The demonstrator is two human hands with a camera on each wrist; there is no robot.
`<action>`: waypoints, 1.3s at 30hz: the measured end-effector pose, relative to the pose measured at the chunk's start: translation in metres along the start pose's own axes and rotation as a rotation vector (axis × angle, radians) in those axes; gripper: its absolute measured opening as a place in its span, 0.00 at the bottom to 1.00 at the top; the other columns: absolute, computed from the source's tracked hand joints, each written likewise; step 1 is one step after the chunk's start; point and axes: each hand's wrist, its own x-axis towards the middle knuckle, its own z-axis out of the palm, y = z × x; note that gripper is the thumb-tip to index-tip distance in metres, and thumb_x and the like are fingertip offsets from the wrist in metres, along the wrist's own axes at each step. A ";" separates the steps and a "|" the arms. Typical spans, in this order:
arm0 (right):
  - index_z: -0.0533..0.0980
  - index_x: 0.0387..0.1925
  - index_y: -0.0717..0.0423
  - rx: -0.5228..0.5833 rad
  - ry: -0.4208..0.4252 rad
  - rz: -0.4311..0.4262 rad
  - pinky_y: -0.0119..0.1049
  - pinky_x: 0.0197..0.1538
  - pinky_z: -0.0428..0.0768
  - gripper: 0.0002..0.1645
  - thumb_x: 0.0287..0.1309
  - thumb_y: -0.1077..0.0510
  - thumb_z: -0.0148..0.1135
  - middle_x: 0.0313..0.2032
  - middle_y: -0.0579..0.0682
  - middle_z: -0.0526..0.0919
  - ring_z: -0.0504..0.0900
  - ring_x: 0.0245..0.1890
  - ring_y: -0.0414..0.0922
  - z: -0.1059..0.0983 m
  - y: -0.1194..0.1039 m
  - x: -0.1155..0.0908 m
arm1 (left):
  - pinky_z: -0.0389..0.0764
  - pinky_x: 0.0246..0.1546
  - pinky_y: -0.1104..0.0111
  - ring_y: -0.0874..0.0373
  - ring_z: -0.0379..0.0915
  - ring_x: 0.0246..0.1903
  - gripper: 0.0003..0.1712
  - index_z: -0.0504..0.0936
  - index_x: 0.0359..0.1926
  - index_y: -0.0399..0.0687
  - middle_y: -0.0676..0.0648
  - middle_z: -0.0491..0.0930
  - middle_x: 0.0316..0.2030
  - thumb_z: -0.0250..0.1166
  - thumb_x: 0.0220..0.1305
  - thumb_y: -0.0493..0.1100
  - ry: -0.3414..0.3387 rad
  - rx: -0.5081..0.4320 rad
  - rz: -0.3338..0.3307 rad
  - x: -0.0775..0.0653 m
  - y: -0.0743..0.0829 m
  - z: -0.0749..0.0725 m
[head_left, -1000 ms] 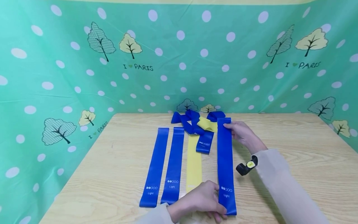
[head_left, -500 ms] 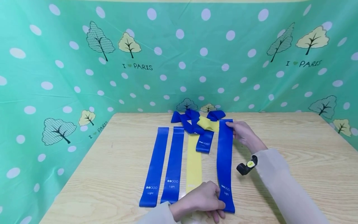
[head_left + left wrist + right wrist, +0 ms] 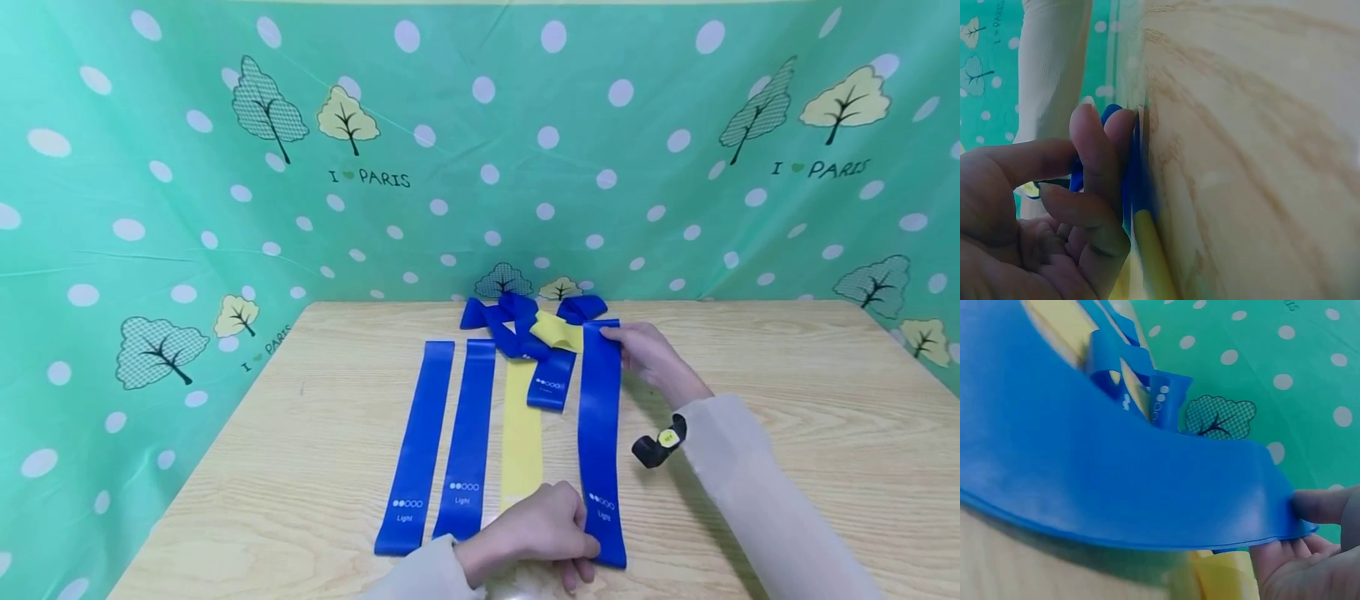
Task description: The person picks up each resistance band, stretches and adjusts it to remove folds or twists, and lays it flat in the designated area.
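Two sets of fingers grasped the same blue band, one at either end. The right hand pinched the far end, thumb on top and fingertips beneath; the left hand pinched the near left edge, its other fingers curled below. Between them the band ran lengthwise with a slight bow, its "Light" print facing up; whether its near end touched the table I could not tell.

Just to the left lay a yellow band, flat, its near end hidden by the left hand and its far end under the heap. Beyond it, a second blue band and a leftmost blue band lay straight, side by side and apart.

By my judgement, three bands had been laid out and the fourth was being straightened, not yet let go. The heap of twisted blue and yellow bands at the back, with one printed blue end poking out, seemed to be what was left to sort.
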 end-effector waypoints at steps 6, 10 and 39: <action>0.67 0.55 0.70 -0.035 -0.021 0.037 0.25 0.32 0.78 0.20 0.70 0.59 0.46 0.23 0.38 0.80 0.78 0.24 0.32 0.002 0.013 0.005 | 0.79 0.20 0.73 0.60 0.71 0.07 0.17 0.72 0.14 0.37 0.45 0.80 0.12 0.64 0.56 0.31 -0.028 0.004 -0.009 0.002 0.000 -0.001; 0.56 0.66 0.74 -0.021 -0.036 0.040 0.26 0.37 0.80 0.29 0.70 0.61 0.44 0.28 0.39 0.81 0.81 0.29 0.32 0.000 0.018 0.007 | 0.78 0.22 0.75 0.59 0.70 0.07 0.18 0.73 0.14 0.36 0.44 0.80 0.12 0.62 0.59 0.34 -0.048 0.017 -0.014 0.003 0.001 -0.002; 0.59 0.66 0.70 -0.147 0.018 0.050 0.27 0.42 0.79 0.28 0.69 0.60 0.47 0.39 0.45 0.79 0.78 0.34 0.34 0.012 0.019 0.024 | 0.54 0.11 0.74 0.62 0.57 0.10 0.21 0.69 0.09 0.48 0.54 0.65 0.08 0.63 0.56 0.33 0.285 0.303 0.075 0.068 0.019 -0.070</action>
